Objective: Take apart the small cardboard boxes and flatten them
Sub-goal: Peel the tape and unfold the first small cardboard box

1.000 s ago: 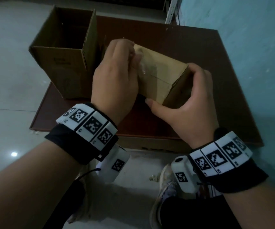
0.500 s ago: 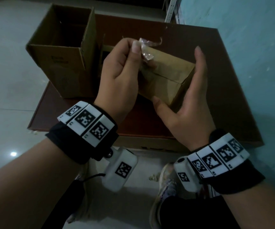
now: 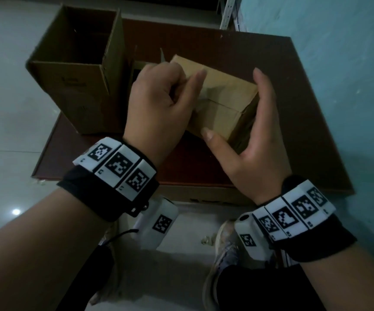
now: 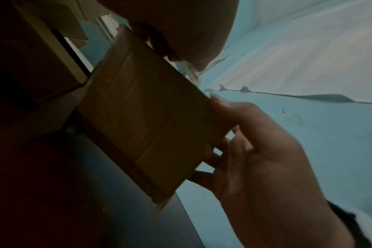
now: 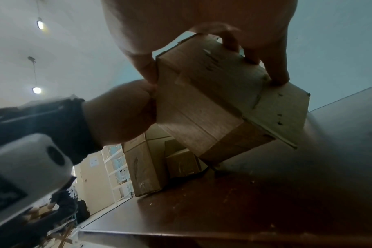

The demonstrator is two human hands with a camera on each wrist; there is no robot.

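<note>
A small brown cardboard box is held tilted above the dark red table. My right hand grips it, thumb on the near face and fingers along the right side; the right wrist view shows this same box still closed, with one flap sticking out. My left hand is curled at the box's top left edge. Its fingertips pinch a strip of clear tape that hangs by the box in the left wrist view.
A large open cardboard box stands on the table's left side, with another carton's flap just behind my left hand. A teal wall runs close along the right. My shoes are below the table's near edge.
Half a second ago my left hand was raised with the peeled tape above the box; it has come back down onto the top edge. The box has tilted a little.
</note>
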